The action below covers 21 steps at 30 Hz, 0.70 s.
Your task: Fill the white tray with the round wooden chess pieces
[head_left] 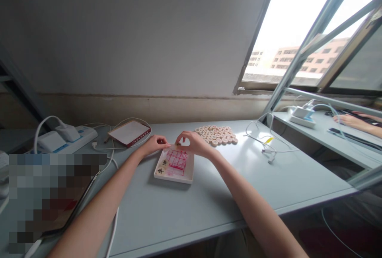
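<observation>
A shallow white box (190,177) lies on the desk before me, with smeared pink grid lines inside. Two round Chinese chess pieces (161,170) with black characters sit in its near left corner. My left hand (153,145) is closed at the box's far left corner, thumb and fingers on the rim. Over the far edge, my right hand (193,145) pinches a small Chinese chess piece, largely hidden by the fingers. Behind that hand, many more wooden pieces (216,134) lie face up in a tight cluster.
A red-edged white box lid or box (130,132) with a cable over it lies at the back left. Left of it is a power strip (77,136). White cables (268,151) lie on the right. On the neighbouring desk, another person's hand (346,120) rests near a keyboard.
</observation>
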Each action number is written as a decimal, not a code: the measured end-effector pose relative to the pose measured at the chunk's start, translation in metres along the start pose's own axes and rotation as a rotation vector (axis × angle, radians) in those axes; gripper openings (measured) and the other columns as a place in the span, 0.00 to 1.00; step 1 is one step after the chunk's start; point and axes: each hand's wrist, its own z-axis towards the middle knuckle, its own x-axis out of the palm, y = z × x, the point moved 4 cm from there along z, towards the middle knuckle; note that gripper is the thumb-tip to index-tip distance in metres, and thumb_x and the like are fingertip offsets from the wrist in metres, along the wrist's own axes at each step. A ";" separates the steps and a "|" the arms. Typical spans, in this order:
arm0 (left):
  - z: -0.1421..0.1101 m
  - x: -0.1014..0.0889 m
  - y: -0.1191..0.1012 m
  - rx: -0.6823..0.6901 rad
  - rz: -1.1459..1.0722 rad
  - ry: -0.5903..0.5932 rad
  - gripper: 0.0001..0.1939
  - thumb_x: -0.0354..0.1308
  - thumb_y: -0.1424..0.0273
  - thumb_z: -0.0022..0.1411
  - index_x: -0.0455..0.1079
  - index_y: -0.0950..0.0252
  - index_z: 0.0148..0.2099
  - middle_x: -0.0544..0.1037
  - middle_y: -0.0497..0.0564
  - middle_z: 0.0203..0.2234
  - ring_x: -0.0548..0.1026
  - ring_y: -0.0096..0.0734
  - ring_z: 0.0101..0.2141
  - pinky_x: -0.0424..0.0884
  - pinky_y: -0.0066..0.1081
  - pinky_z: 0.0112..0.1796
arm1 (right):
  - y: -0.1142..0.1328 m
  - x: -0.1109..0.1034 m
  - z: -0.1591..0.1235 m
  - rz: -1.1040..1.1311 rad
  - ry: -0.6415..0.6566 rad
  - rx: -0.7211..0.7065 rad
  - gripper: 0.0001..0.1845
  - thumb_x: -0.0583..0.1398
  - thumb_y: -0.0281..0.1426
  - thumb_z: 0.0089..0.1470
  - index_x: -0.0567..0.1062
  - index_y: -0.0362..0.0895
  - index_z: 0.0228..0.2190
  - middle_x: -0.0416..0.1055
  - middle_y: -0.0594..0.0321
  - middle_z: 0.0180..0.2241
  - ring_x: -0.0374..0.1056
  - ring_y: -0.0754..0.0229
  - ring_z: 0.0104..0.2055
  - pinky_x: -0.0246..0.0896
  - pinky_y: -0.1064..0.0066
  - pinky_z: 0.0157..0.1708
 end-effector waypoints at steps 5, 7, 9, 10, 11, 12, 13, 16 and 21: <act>-0.002 0.001 0.001 -0.021 -0.029 0.001 0.16 0.56 0.58 0.45 0.70 0.68 0.26 0.72 0.49 0.21 0.67 0.28 0.26 0.61 0.26 0.28 | -0.050 -0.015 -0.016 -0.270 -0.179 0.264 0.08 0.58 0.37 0.49 0.72 0.46 0.31 0.66 0.61 0.34 0.60 0.59 0.38 0.49 0.67 0.39; -0.002 0.001 0.001 -0.026 -0.032 0.006 0.17 0.56 0.57 0.46 0.70 0.68 0.26 0.72 0.49 0.21 0.67 0.28 0.25 0.61 0.26 0.27 | -0.065 -0.014 -0.023 -0.372 -0.191 0.334 0.07 0.58 0.35 0.50 0.72 0.46 0.31 0.66 0.59 0.36 0.59 0.55 0.40 0.47 0.63 0.41; -0.002 0.001 0.001 -0.031 -0.029 0.012 0.17 0.56 0.57 0.46 0.70 0.68 0.26 0.71 0.48 0.21 0.67 0.28 0.25 0.60 0.26 0.27 | -0.074 -0.012 -0.028 -0.429 -0.198 0.380 0.07 0.57 0.33 0.50 0.72 0.47 0.33 0.65 0.58 0.38 0.57 0.54 0.42 0.46 0.61 0.43; -0.002 0.001 0.002 -0.032 -0.025 0.013 0.17 0.56 0.57 0.46 0.70 0.68 0.26 0.71 0.48 0.21 0.67 0.28 0.25 0.60 0.26 0.27 | -0.075 -0.012 -0.028 -0.436 -0.200 0.391 0.07 0.58 0.32 0.49 0.72 0.47 0.34 0.64 0.58 0.39 0.57 0.54 0.42 0.45 0.60 0.43; -0.002 0.001 0.001 -0.032 -0.022 0.012 0.17 0.56 0.57 0.46 0.70 0.68 0.26 0.71 0.48 0.21 0.67 0.28 0.25 0.60 0.26 0.27 | -0.074 -0.012 -0.028 -0.428 -0.203 0.398 0.08 0.58 0.31 0.49 0.72 0.47 0.34 0.64 0.58 0.40 0.56 0.53 0.43 0.46 0.60 0.43; -0.002 0.001 0.001 -0.030 -0.022 0.011 0.17 0.56 0.57 0.45 0.70 0.68 0.26 0.72 0.49 0.21 0.67 0.28 0.25 0.60 0.26 0.27 | -0.070 -0.013 -0.026 -0.405 -0.208 0.394 0.09 0.58 0.30 0.48 0.71 0.48 0.35 0.64 0.58 0.41 0.56 0.53 0.43 0.46 0.60 0.43; -0.002 0.000 0.000 -0.026 -0.024 0.010 0.17 0.56 0.57 0.45 0.71 0.68 0.26 0.72 0.49 0.21 0.67 0.28 0.25 0.60 0.26 0.28 | -0.065 -0.014 -0.023 -0.367 -0.214 0.380 0.10 0.58 0.30 0.48 0.71 0.48 0.36 0.63 0.59 0.42 0.56 0.53 0.44 0.47 0.60 0.43; -0.002 0.000 -0.001 -0.016 -0.022 0.005 0.17 0.56 0.58 0.46 0.71 0.69 0.27 0.72 0.49 0.22 0.67 0.29 0.26 0.61 0.26 0.29 | -0.036 -0.014 -0.012 -0.145 -0.151 0.236 0.12 0.57 0.28 0.49 0.69 0.48 0.39 0.65 0.61 0.41 0.58 0.57 0.43 0.51 0.66 0.42; 0.000 0.000 0.000 -0.009 0.008 0.004 0.16 0.56 0.58 0.46 0.70 0.69 0.26 0.71 0.48 0.20 0.66 0.27 0.25 0.60 0.25 0.28 | 0.021 0.011 -0.002 0.175 0.314 -0.063 0.15 0.60 0.28 0.45 0.71 0.47 0.39 0.69 0.64 0.36 0.65 0.63 0.34 0.57 0.75 0.33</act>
